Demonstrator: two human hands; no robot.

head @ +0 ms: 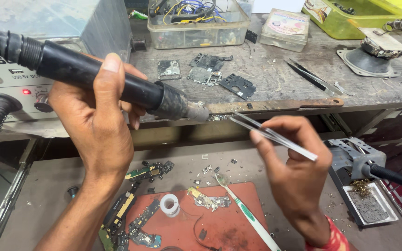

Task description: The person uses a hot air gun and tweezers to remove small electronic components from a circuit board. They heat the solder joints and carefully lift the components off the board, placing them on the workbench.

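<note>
I see the left hand (99, 122) clenched around a black hot-air wand (117, 81), nozzle pointing right at a small part (218, 117) on the shelf edge (275, 106). The right hand (294, 162) pinches tweezers (271, 135), tips meeting that same part (too small to identify). Below lie a red mat (229, 223), a solder spool (169, 204), a toothbrush (245, 211) and circuit boards (150, 171). The station (5, 79) stands far left.
</note>
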